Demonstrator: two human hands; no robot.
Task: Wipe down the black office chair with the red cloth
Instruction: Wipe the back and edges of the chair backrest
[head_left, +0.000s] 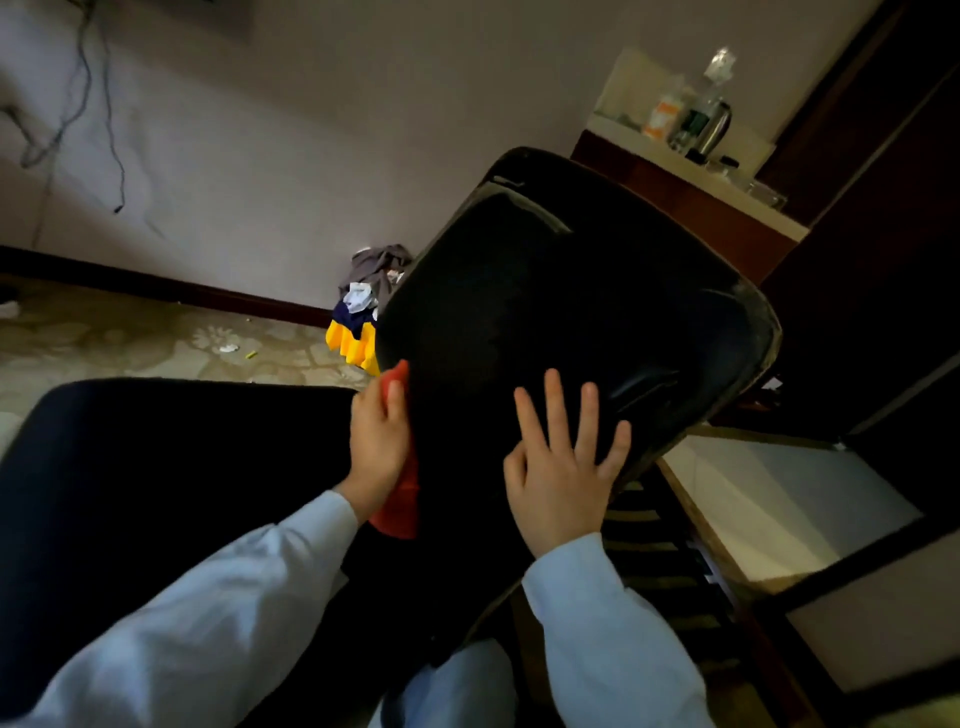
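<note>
The black office chair fills the middle of the view: its backrest (545, 291) rises toward the upper right and its seat (156, 467) spreads to the lower left. My left hand (376, 441) holds the red cloth (402, 506) against the left edge of the backrest, where back and seat meet. The cloth shows above and below the hand; the rest is hidden behind the backrest. My right hand (563, 467) lies flat on the rear face of the backrest with fingers spread straight.
A pile of clothes with a yellow item (358, 322) lies on the patterned floor by the wall. At upper right a counter (691, 171) carries bottles and a kettle. A dark wooden frame with pale panels (779, 499) stands close on the right. Cables hang on the wall at upper left.
</note>
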